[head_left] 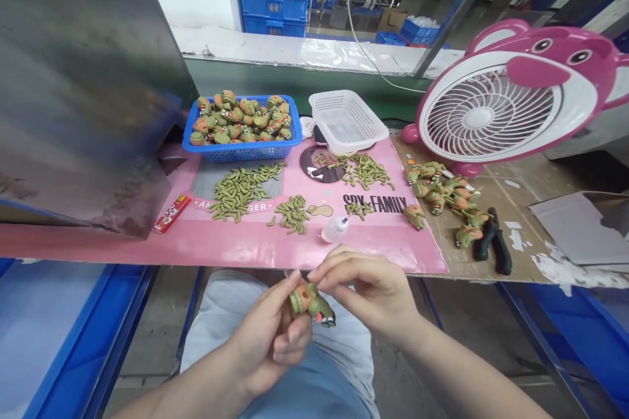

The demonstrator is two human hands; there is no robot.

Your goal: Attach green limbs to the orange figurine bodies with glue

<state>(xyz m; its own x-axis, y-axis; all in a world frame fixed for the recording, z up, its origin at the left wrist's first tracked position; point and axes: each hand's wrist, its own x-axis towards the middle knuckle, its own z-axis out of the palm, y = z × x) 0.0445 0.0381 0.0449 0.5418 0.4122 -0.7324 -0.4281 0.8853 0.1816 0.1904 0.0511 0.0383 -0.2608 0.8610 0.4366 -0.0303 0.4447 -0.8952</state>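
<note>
My left hand (275,334) is closed on a small green and orange figure (312,302) above my lap, just off the table's front edge. The fingers of my right hand (366,285) are pinched together at the figure's upper side; whatever lies between their tips is too small to make out. Beyond my hands, a small white bottle (335,230) stands on the pink mat (255,242). Small green curved pieces lie in piles (240,190) on the mat, with another pile (366,170) to the right. Similar figures fill a blue basket (246,154).
Behind the mat's piles sits a white basket (348,121). More figures (437,193) lie at the right near black-handled pliers (498,249). A pink fan (491,111) stands at the back right. A red box (171,213) and a large metal panel (83,78) are at the left.
</note>
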